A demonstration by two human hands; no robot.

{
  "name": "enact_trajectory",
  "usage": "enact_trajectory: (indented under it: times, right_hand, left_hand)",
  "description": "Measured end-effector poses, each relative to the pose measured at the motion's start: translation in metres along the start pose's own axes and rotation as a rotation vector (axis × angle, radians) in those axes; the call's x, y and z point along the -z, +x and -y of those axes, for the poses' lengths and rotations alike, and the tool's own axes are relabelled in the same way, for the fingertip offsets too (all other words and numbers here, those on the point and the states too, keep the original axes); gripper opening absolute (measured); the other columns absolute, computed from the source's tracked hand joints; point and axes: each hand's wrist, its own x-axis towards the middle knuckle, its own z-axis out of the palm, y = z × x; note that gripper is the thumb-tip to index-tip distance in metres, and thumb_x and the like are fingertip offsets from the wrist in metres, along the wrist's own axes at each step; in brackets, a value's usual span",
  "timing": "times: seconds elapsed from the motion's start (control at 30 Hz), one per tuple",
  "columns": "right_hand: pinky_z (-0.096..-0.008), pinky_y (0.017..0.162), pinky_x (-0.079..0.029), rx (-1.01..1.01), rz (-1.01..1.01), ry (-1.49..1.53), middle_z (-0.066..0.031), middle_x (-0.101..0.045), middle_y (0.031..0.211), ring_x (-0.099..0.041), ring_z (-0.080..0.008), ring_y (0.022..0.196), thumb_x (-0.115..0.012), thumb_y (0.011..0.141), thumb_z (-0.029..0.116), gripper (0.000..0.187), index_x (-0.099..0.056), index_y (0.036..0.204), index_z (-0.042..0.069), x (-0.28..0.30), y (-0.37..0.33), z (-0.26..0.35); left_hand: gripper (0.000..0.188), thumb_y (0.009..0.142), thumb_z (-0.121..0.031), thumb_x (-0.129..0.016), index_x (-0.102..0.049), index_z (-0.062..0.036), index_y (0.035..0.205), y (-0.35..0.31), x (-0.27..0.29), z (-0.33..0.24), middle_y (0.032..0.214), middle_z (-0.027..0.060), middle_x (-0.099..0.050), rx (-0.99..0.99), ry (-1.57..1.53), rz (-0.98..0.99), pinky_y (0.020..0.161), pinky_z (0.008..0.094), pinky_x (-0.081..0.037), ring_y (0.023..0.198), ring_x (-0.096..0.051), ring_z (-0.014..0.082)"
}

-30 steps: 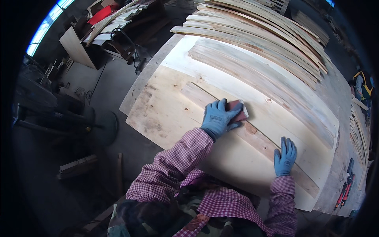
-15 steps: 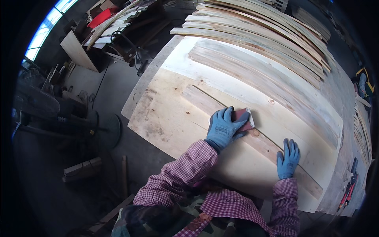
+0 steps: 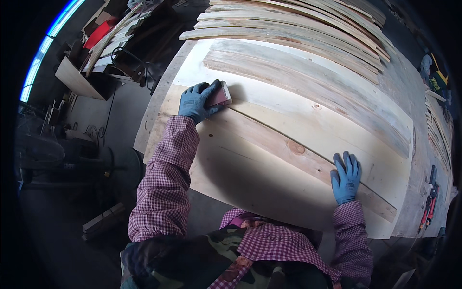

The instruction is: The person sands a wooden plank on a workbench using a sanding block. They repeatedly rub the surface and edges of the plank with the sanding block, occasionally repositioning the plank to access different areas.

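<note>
- Head view: a plywood sheet (image 3: 231,149) lay on the workbench (image 3: 417,154).
- The left hand (image 3: 194,102) gripped a sanding block (image 3: 220,98) at the left end of the narrow board (image 3: 279,137).
- The right hand (image 3: 345,179), fingers spread, gripped nothing and rested on this board.
- Flat, even pressure along the grain likely suited sanding.
- A red basin (image 3: 98,33) stood upper left; contents indiscernible.

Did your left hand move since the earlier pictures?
Yes. The left hand moved leftward along the plank, away from its round knot, to the plank's left end.
</note>
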Motion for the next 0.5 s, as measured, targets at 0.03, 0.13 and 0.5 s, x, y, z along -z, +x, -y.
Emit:
enact_trajectory:
  times: [0.03,0.13,0.5]
  right_hand:
    - [-0.0571,0.118,-0.022,0.013,-0.005,0.045,-0.0127,-0.045,0.151,-0.036,-0.0385,0.141,-0.065,0.088,0.031,0.057,-0.055,0.143,0.017,0.001,0.001,0.000]
    - [-0.0575,0.118,-0.022,0.047,-0.010,0.141,-0.0113,-0.049,0.149,-0.038,-0.0372,0.140,-0.068,0.086,0.030,0.056,-0.058,0.139,0.015,0.005,0.001,-0.003]
    - [-0.0583,0.119,-0.021,0.172,0.085,0.230,-0.0113,-0.050,0.148,-0.038,-0.0369,0.141,-0.071,0.082,0.028,0.061,-0.058,0.139,0.010,0.016,-0.011,0.003]
  left_hand:
    - [0.090,0.080,-0.055,-0.076,-0.035,-0.0272,0.155,-0.005,0.011,-0.021,0.144,0.0171,-0.048,-0.068,0.011,0.012,0.111,0.0465,-0.039,0.129,-0.049,0.0367]
    - [0.104,0.070,-0.062,-0.079,-0.036,-0.0199,0.155,-0.026,0.006,-0.086,0.138,0.0155,-0.052,-0.251,-0.049,0.046,0.109,0.0482,-0.036,0.127,-0.049,0.0354]
    - [0.092,0.067,-0.059,-0.080,-0.050,-0.0135,0.141,-0.126,0.005,-0.085,0.136,0.0135,-0.053,-0.610,-0.200,0.045,0.105,0.0506,-0.040,0.124,-0.052,0.0343]
